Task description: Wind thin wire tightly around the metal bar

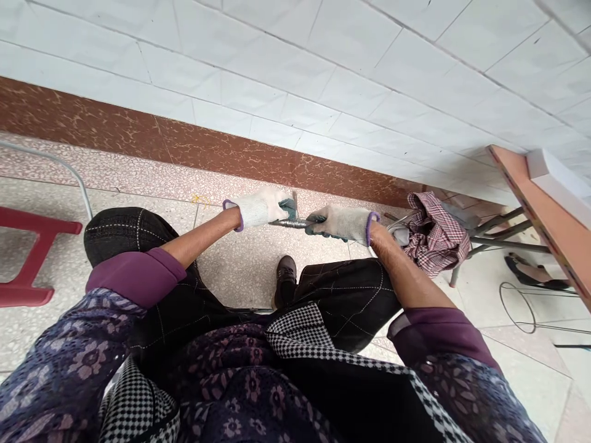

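Note:
Both hands wear white knit gloves with dark green palms and purple cuffs. My left hand (261, 208) is closed at the left part of a thin rod (295, 224), whose middle looks silvery and ridged, as if wound with wire. My right hand (342, 223) closes round the rod's right part, its fingers wrapped and the end hidden. A small flat brownish piece (295, 200) stands up beside the left fingers; whether it is gripped too I cannot make out. The rod lies roughly level above the floor, between my knees.
Ahead runs a white tiled wall (258, 80) with a brown skirting (221, 151). A red stool (32, 246) stands at the left. On the right are a checked cloth (436, 237), a table (545, 215), black shoes (538, 274) and a wire loop (517, 329).

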Action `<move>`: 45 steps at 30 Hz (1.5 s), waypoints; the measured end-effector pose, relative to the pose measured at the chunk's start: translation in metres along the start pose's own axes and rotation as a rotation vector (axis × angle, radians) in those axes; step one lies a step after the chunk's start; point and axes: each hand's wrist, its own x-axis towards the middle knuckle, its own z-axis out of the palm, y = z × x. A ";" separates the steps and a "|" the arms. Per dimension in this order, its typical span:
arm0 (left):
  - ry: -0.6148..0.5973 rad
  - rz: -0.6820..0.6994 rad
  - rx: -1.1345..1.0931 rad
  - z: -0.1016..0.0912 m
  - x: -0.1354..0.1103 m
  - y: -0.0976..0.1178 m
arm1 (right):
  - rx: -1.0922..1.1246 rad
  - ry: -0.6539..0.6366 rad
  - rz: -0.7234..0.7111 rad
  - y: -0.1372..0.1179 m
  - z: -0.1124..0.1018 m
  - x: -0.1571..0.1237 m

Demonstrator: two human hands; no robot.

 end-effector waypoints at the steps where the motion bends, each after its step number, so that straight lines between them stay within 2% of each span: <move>1: 0.001 -0.006 0.000 0.001 0.000 0.001 | -0.051 0.013 0.007 -0.001 0.002 0.007; 6: 0.007 -0.024 -0.023 0.004 -0.003 0.005 | -0.349 0.094 0.023 -0.007 0.008 0.034; 11: 0.015 -0.025 -0.096 0.012 0.000 0.004 | -0.520 0.223 0.034 -0.008 -0.008 0.033; 13: 0.002 -0.028 -0.156 0.014 0.003 0.002 | -0.473 0.331 0.045 -0.007 -0.015 0.030; 16: -0.026 -0.019 -0.230 0.017 0.007 -0.002 | -0.074 0.422 0.015 -0.008 -0.019 0.025; 19: -0.015 -0.006 -0.256 0.018 0.011 -0.005 | 0.322 0.306 -0.094 -0.014 -0.014 0.016; 21: 0.030 0.006 -0.253 0.016 0.014 -0.007 | 0.435 0.146 -0.125 -0.021 -0.010 0.010; 25: 0.100 0.037 -0.154 0.001 0.016 -0.008 | 0.425 -0.236 -0.054 -0.032 -0.002 0.003; 27: 0.091 0.040 -0.098 -0.008 0.013 -0.006 | 0.326 -0.306 -0.039 -0.033 0.000 0.002; 30: 0.084 0.018 -0.069 -0.017 0.007 -0.003 | 0.111 -0.196 -0.040 -0.028 0.002 0.001; 34: 0.079 -0.012 -0.039 -0.016 0.004 0.000 | -0.057 -0.094 -0.025 -0.014 0.002 0.004; 39: 0.053 -0.034 -0.026 -0.001 0.005 0.003 | -0.216 0.032 0.000 -0.002 -0.002 0.023; 45: -0.005 -0.015 -0.233 0.017 0.009 -0.009 | -0.441 0.211 -0.006 -0.001 -0.007 0.035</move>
